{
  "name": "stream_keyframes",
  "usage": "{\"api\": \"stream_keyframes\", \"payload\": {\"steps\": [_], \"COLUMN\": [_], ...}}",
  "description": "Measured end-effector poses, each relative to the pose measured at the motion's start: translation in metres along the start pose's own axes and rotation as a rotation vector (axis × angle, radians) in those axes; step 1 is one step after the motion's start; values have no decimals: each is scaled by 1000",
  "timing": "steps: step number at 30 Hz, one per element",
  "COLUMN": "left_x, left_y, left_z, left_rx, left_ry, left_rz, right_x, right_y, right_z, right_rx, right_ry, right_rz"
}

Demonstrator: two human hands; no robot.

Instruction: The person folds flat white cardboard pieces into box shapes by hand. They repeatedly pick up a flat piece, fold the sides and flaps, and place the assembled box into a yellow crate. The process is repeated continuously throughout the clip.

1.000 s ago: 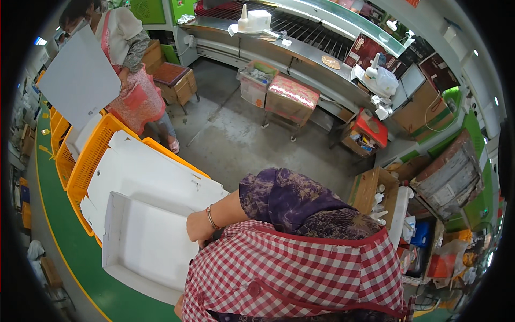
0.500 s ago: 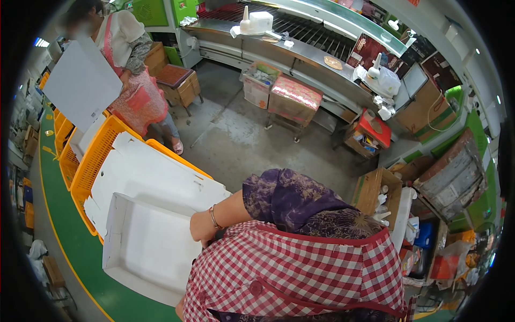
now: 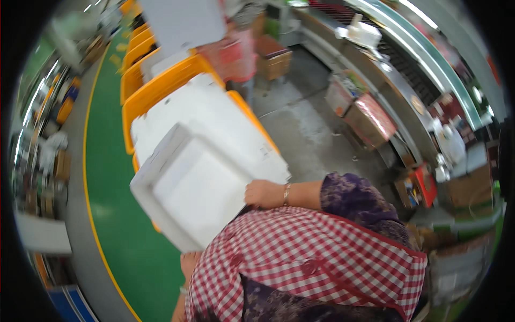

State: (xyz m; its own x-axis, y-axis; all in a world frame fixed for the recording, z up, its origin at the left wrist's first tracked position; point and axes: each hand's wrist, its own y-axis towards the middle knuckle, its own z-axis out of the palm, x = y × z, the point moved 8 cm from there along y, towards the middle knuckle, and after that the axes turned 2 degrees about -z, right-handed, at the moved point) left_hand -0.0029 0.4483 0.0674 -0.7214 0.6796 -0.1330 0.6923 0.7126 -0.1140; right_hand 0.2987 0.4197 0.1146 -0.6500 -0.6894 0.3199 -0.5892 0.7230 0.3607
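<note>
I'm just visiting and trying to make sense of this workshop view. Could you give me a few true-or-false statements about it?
1. The right hand grips the edge of a white foam tray. True.
2. The tray is filled with fruit. False: its inside shows bare white.
3. Orange crates stand beyond the tray. True.
4. The right wrist is bare. False: it wears a bracelet.
5. The person wears a plain blue apron. False: the apron is red-and-white checked.
</note>
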Motion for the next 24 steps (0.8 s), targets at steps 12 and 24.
{"api": "stream_keyframes", "payload": {"steps": [12,24], "left_x": [-20,-41], "left_y": [-21,-51], "left_z": [-58,-44], "left_rx": [-438,-804], "left_ry": [-82,-184], "left_rz": [-127,-505], "right_x": [0,-19], "right_y": [-3,-4], "right_z": [-11,-12], "right_rx": [-26,26], "right_ry": [-140,38], "right_rz": [20,-38]}}
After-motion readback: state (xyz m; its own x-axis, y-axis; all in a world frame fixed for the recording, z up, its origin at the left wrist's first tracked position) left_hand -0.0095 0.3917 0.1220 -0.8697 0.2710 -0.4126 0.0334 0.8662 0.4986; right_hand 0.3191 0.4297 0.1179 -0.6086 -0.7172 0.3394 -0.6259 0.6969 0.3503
